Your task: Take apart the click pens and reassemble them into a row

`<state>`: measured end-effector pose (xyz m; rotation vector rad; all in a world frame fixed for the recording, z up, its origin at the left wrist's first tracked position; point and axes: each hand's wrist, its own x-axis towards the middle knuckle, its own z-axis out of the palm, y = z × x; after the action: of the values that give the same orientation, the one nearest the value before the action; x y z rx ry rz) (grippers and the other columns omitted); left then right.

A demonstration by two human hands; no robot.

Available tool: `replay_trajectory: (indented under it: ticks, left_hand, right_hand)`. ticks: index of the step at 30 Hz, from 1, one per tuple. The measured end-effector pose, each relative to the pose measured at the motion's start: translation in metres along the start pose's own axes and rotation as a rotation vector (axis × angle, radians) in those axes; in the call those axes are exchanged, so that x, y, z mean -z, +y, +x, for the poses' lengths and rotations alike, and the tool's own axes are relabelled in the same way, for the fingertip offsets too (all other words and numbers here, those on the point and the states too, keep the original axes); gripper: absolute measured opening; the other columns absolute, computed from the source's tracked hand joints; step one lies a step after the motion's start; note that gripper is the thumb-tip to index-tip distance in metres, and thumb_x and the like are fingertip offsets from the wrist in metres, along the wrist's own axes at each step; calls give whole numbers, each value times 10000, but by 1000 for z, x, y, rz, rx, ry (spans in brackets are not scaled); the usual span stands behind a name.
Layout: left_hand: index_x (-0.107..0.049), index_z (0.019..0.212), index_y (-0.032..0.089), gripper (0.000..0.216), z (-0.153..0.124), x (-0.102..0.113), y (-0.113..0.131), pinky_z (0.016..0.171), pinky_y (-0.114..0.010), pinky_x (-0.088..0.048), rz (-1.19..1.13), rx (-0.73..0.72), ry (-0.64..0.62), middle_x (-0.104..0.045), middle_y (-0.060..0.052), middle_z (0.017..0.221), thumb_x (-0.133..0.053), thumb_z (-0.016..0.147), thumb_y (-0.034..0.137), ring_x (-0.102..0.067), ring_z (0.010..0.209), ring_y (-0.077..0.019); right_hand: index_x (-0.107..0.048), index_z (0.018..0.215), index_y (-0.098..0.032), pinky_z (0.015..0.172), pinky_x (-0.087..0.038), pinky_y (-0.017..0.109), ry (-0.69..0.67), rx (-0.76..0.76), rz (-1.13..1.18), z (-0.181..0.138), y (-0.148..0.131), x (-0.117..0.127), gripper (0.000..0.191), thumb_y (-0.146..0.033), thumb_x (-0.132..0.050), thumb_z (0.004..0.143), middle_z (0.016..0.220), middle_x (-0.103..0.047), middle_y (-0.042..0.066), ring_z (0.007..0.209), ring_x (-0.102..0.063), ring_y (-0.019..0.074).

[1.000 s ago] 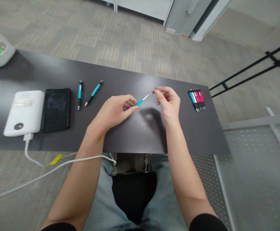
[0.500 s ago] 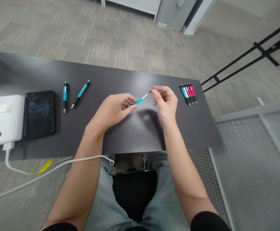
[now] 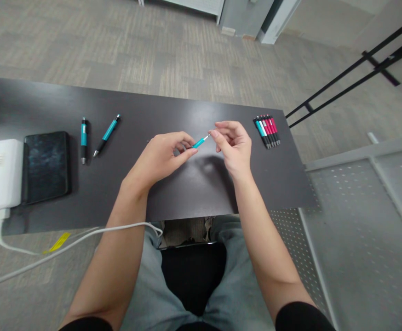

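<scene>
My left hand (image 3: 164, 151) is closed around a teal pen barrel (image 3: 198, 143) that tilts up to the right above the table. Out of the barrel's upper right end sticks a thin pale pen refill (image 3: 206, 137). Thumb and fingertips of my right hand (image 3: 236, 149) pinch the refill's outer tip. The barrel's other end is hidden in my left fingers. Just behind my left hand, a small dark bit shows on the table, too small to name.
Two teal pens, one upright in view (image 3: 83, 140) and one slanted (image 3: 107, 135), lie left on the dark table (image 3: 187, 197). A pen row (image 3: 267, 132) lies right. Far left are a black flat case (image 3: 45, 168) and a white device (image 3: 1, 172) with a white cable (image 3: 70, 248).
The refill's exposed length between barrel and right fingertips has become shorter, as my right hand moved toward my left. The whole view has shifted slightly.
</scene>
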<state>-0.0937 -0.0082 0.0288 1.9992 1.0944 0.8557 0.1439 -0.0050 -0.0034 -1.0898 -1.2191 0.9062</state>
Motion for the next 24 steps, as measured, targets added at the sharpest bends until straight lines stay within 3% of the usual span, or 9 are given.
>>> replay_trajectory:
  ticks: [3, 8, 11, 14, 17, 20, 24]
  left_hand:
    - [-853, 1083, 252, 261, 2, -2, -1, 863, -369, -620, -20, -20, 17, -894, -50, 1017, -818, 1023, 503, -797, 887, -253]
    - [-840, 1067, 261, 238, 4, -7, -1, 896, -390, -645, -47, -7, 44, -889, -45, 1014, -824, 1021, 494, -799, 875, -253]
    - [-825, 1064, 259, 262, 4, -7, -2, 902, -400, -651, -48, 9, 38, -878, -51, 1017, -833, 1011, 515, -793, 894, -258]
    - [-809, 1129, 260, 289, 0, 9, -12, 981, -424, -644, -16, 17, 100, -872, -80, 1149, -828, 1018, 526, -795, 1034, -285]
    - [-810, 1227, 277, 333, -11, 39, -35, 1122, -485, -604, 122, 56, 222, -821, -108, 1302, -846, 987, 504, -746, 1195, -335]
    - [-825, 1276, 275, 437, -24, 63, -59, 1204, -560, -556, 272, 129, 228, -765, -130, 1334, -896, 918, 514, -688, 1281, -392]
    - [-834, 1368, 254, 510, -27, 61, -71, 1276, -603, -498, 384, 174, 186, -724, -151, 1401, -905, 924, 494, -644, 1366, -412]
  right_hand:
    - [-752, 1207, -339, 584, -560, 308, -63, -60, 36, -4, -2, -6, 648, -742, -1066, 808, 987, -826, -21, 650, -598, 142]
    - [-756, 1074, -304, 593, -595, 329, -187, -147, 19, -10, -1, -12, 672, -810, -1058, 751, 1097, -851, 10, 626, -589, 129]
    - [-748, 1009, -302, 595, -596, 339, -197, -157, -35, -12, 2, -13, 675, -804, -1084, 708, 994, -830, 2, 626, -597, 146]
    - [-716, 973, -303, 601, -600, 335, -161, -132, -16, -12, 3, -14, 662, -801, -1075, 724, 989, -832, 2, 641, -605, 153]
    - [-717, 987, -302, 586, -579, 322, -124, -111, 8, -11, 3, -14, 641, -775, -1075, 742, 1051, -852, 12, 640, -595, 144]
    - [-746, 994, -293, 553, -536, 314, -107, -121, 8, -11, 7, -15, 615, -720, -1101, 729, 1005, -843, 6, 596, -555, 129]
    - [-776, 978, -290, 532, -505, 313, -128, -111, 21, -11, 14, -19, 587, -676, -1126, 707, 962, -830, 2, 594, -578, 135]
